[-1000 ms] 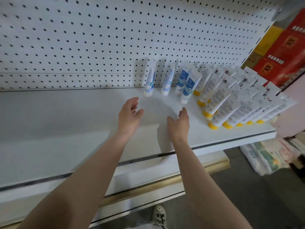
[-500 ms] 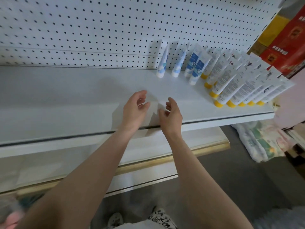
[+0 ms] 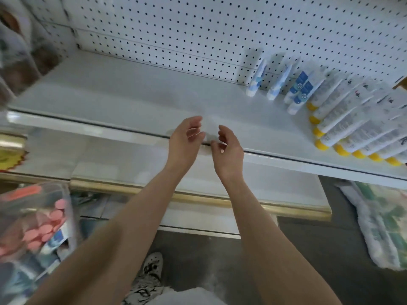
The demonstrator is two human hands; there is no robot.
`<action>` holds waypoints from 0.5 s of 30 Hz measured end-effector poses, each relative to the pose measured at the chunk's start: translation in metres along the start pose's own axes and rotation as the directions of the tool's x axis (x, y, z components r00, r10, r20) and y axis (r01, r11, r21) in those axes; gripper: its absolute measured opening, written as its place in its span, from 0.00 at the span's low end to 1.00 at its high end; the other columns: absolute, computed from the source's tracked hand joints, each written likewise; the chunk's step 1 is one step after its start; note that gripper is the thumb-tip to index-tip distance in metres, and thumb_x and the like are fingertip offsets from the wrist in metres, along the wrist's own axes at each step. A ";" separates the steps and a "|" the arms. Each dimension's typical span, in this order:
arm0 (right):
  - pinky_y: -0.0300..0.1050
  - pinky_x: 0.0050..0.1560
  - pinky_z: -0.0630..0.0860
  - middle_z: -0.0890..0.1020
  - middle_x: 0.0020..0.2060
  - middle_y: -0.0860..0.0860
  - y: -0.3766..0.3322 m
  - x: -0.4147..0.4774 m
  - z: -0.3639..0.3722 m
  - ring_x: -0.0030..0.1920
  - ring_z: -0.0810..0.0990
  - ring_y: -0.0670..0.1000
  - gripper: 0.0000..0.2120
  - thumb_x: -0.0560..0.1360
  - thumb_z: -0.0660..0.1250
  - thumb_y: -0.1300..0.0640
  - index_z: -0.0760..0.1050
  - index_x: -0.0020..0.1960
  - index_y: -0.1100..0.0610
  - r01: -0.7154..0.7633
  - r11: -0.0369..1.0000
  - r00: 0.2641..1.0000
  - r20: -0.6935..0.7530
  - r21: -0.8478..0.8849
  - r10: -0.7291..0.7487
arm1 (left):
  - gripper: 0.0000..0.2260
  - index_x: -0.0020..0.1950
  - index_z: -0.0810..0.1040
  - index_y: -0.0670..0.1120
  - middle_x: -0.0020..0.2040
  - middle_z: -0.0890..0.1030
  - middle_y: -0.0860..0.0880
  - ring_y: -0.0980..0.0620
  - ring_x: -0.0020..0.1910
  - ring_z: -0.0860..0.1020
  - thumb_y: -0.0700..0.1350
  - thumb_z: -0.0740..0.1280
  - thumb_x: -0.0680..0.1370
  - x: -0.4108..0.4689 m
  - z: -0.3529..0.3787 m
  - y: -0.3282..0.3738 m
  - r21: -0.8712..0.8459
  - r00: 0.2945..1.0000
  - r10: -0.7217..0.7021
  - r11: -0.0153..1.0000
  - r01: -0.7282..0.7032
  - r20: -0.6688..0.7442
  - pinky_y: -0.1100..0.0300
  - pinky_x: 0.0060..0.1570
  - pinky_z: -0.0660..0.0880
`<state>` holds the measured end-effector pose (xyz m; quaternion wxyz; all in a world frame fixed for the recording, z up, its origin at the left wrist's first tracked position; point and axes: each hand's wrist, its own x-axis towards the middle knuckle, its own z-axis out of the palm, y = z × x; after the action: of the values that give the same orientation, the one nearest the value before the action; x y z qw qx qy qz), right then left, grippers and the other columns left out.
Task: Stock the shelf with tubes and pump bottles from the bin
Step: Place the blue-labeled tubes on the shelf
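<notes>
At the bottom of the frame, two bare forearms reach up and away from the viewer, above a patterned shoe on a grey floor. At the lower left sits a clear plastic bin, blurred, holding tubes with pink caps packed together. The caps face up and toward the viewer, so the tubes' long axes appear to run down into the bin, though the blur makes this uncertain.

The bin lies down and to the left of both hands, well apart from them. The left hand is the nearer of the two to it, so it is probably the one to reach back for the next tube.

Both hands hover at the centre of the frame, over the front edge of the white shelf. The left hand is loosely cupped, fingers gently curled and spread, grasping nothing. The right hand is just beside it, palm turned toward the left hand, fingers relaxed and empty. The two palms face each other across a small gap.

Farther back, the left and middle of the shelf are bare. At the upper right, blue-and-white tubes stand on their caps and lean back toward a white pegboard. To their right, rows of white tubes with yellow caps fill the shelf to the frame's right edge, also standing cap-down and tilted away to the upper right.
</notes>
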<state>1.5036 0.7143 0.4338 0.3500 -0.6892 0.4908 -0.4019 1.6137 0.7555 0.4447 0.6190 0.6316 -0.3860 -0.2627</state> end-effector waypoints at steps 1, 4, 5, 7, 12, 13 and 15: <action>0.43 0.62 0.74 0.78 0.63 0.52 0.001 -0.006 -0.001 0.61 0.77 0.47 0.20 0.78 0.64 0.63 0.71 0.70 0.56 0.023 1.000 1.000 0.014 0.004 -0.023 | 0.15 0.63 0.76 0.50 0.55 0.80 0.53 0.59 0.53 0.79 0.38 0.66 0.77 -0.009 -0.002 0.000 0.010 1.000 -0.017 1.000 0.017 -0.023 0.74 0.51 0.73; 0.43 0.62 0.75 0.78 0.62 0.51 0.002 -0.023 0.001 0.60 0.77 0.47 0.20 0.78 0.64 0.64 0.72 0.69 0.56 0.070 0.998 0.994 0.081 0.007 -0.070 | 0.15 0.63 0.76 0.51 0.54 0.81 0.54 0.61 0.51 0.79 0.38 0.66 0.77 -0.037 -0.010 -0.002 0.036 0.993 -0.056 0.998 0.060 -0.104 0.76 0.49 0.72; 0.42 0.62 0.75 0.78 0.62 0.51 0.002 -0.030 0.003 0.60 0.77 0.47 0.21 0.77 0.64 0.64 0.71 0.70 0.56 0.080 0.997 0.990 0.112 0.006 -0.080 | 0.15 0.63 0.76 0.52 0.54 0.81 0.54 0.61 0.51 0.79 0.39 0.67 0.77 -0.047 -0.014 -0.003 0.044 0.989 -0.068 0.996 0.074 -0.133 0.76 0.48 0.72; 0.39 0.61 0.74 0.78 0.62 0.50 0.001 -0.046 0.009 0.60 0.77 0.46 0.21 0.78 0.64 0.63 0.71 0.70 0.55 0.097 0.995 0.978 0.184 0.015 -0.098 | 0.15 0.63 0.76 0.52 0.54 0.81 0.55 0.61 0.51 0.79 0.39 0.67 0.77 -0.068 -0.024 -0.007 0.055 0.977 -0.088 0.993 0.100 -0.193 0.76 0.49 0.72; 0.42 0.62 0.74 0.77 0.63 0.50 -0.006 -0.089 0.029 0.61 0.76 0.46 0.20 0.78 0.64 0.63 0.71 0.70 0.54 0.122 0.991 0.929 0.344 0.061 -0.136 | 0.15 0.62 0.76 0.51 0.54 0.80 0.53 0.58 0.52 0.79 0.37 0.66 0.77 -0.115 -0.059 -0.018 0.070 0.933 -0.108 0.988 0.140 -0.343 0.74 0.49 0.73; 0.42 0.62 0.74 0.77 0.63 0.50 -0.007 -0.096 0.033 0.61 0.76 0.46 0.20 0.78 0.64 0.63 0.71 0.70 0.54 0.135 0.989 0.917 0.371 0.062 -0.148 | 0.15 0.62 0.76 0.51 0.54 0.80 0.53 0.58 0.52 0.79 0.37 0.66 0.77 -0.122 -0.067 -0.019 0.064 0.923 -0.113 0.987 0.146 -0.367 0.74 0.49 0.73; 0.43 0.62 0.74 0.77 0.63 0.50 -0.013 -0.109 0.043 0.60 0.76 0.46 0.20 0.78 0.64 0.62 0.71 0.70 0.53 0.166 0.984 0.892 0.416 0.062 -0.177 | 0.15 0.62 0.76 0.51 0.54 0.80 0.53 0.58 0.51 0.79 0.37 0.66 0.77 -0.134 -0.083 -0.019 0.065 0.904 -0.114 0.986 0.154 -0.412 0.74 0.48 0.73</action>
<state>1.5259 0.8260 0.4033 0.4192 -0.7957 0.3361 -0.2795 1.6080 0.9113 0.4139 0.6353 0.7262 -0.2165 -0.1487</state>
